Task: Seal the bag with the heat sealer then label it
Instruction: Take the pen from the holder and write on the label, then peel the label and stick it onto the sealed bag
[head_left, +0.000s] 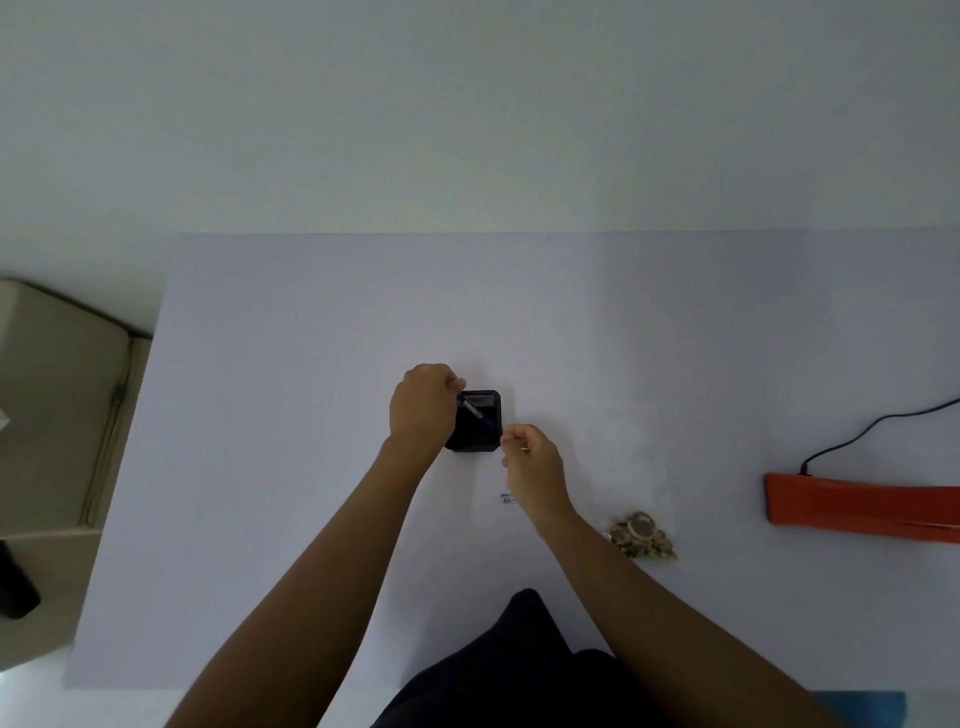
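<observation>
Left hand (423, 402) curled around a blue pen (475, 413) over the black mesh pen holder (480, 423) at table (311, 364) centre. Right hand (532, 460) loosely curled, grip unclear, just beside the holder at 4 o'clock. Clear bag (631, 483) with brownish contents at 3 o'clock of right hand, near. Small label (507, 499) beneath the right wrist. Orange heat sealer (857, 506) farther at 3 o'clock, well apart.

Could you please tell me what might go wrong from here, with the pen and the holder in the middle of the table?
1. The left hand grips a blue pen slanted across the black mesh pen holder; nothing visibly steadies the holder, so it might tip.
2. The small white label lies under the right hand's wrist and could be swept aside.
3. The clear plastic bag is hard to see; an arm could drag it.
</observation>
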